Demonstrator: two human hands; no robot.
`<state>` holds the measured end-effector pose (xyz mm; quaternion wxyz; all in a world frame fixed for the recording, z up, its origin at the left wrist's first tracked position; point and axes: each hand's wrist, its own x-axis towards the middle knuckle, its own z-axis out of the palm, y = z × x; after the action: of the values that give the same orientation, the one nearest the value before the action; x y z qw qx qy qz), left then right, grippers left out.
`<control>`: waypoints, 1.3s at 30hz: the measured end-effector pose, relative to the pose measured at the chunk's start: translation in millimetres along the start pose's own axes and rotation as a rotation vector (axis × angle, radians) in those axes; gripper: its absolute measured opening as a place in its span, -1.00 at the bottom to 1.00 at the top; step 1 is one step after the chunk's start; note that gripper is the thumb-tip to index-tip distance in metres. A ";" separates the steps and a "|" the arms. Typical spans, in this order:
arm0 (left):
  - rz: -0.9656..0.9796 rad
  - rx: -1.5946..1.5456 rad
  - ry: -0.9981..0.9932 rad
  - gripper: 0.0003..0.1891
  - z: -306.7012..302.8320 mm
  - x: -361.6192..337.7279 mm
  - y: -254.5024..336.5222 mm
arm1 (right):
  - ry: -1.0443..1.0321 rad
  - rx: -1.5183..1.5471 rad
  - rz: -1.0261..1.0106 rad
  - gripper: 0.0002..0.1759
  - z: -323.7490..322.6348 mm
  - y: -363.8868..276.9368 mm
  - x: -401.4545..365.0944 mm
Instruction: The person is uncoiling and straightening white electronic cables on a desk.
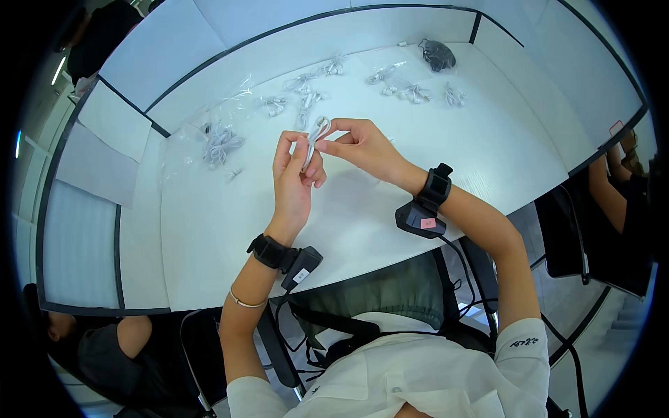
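A white cable [311,148], folded into a narrow bundle, is held upright above the table. My left hand [294,167] grips it between thumb and fingers from the left. From the right, my right hand [360,148] pinches at the middle of the same bundle with thumb and forefinger. The cable's looped top sticks up past my fingers. Just beyond my hands lie bundled white cables [306,104], some seemingly in clear plastic. What exactly the right fingertips pinch is too small to make out.
A loose heap of white cables [221,145] lies at left near clear plastic bags. Farther back are more bundles [417,93] and a dark mesh pouch [437,56]. White partitions [306,35] enclose the table. Black wrist devices with cords hang from both my wrists. Other people sit nearby.
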<state>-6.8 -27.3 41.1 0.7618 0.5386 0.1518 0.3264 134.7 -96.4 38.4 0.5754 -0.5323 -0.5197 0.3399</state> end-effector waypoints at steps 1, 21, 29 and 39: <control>-0.008 -0.009 0.003 -0.84 -0.6 0.2 -0.4 | 0.010 -0.002 -0.007 -0.79 0.8 0.1 -0.1; -0.039 0.045 0.006 -0.77 1.3 0.7 2.5 | 0.067 0.082 -0.141 -0.81 5.9 -3.9 -4.9; 0.300 0.423 0.066 -0.76 -6.5 10.2 -9.5 | 0.086 -0.095 -0.037 -0.80 3.0 -7.8 -6.0; 0.324 0.645 0.013 -0.62 -9.0 7.9 -21.5 | 0.191 -0.022 -0.179 -0.81 0.3 10.3 2.7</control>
<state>1.0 -20.0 18.9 0.4903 0.7660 0.1647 0.3817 136.7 -91.7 29.0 0.6445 -0.5201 -0.5115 0.2294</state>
